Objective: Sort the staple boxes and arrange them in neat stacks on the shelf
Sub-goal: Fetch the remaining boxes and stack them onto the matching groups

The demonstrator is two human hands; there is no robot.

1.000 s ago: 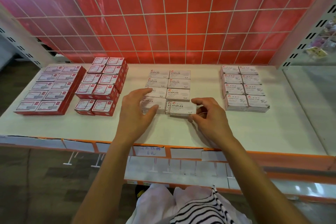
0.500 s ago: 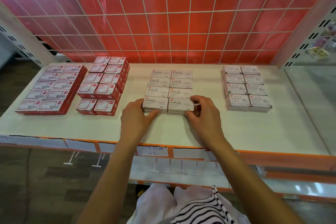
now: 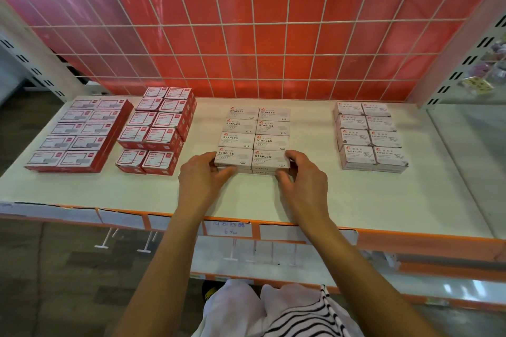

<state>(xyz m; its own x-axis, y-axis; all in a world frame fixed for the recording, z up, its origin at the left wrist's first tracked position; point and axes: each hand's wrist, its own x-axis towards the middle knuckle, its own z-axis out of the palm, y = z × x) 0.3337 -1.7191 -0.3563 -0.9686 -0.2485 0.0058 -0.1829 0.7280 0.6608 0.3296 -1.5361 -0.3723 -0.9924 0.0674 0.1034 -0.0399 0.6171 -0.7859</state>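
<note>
White staple boxes (image 3: 254, 134) stand in two neat columns in the middle of the pale shelf (image 3: 315, 200). My left hand (image 3: 204, 182) presses against the left end of the front row of boxes (image 3: 250, 159). My right hand (image 3: 302, 176) cups the right end of that same row, thumb at the front edge. Both hands squeeze the front pair together from the sides. The boxes rest on the shelf, stacked at least two high.
Two groups of red boxes sit on the left: a flat block (image 3: 78, 134) and a taller stack (image 3: 160, 128). White paper-clip boxes (image 3: 369, 135) stand at the right. A red panel with white wire grid (image 3: 260, 35) backs the shelf. Price labels line the orange front edge (image 3: 230, 227).
The front right box was askew a second ago; both hands have pushed the front row back and square against the columns. My hands moved slightly forward onto the row's ends.
</note>
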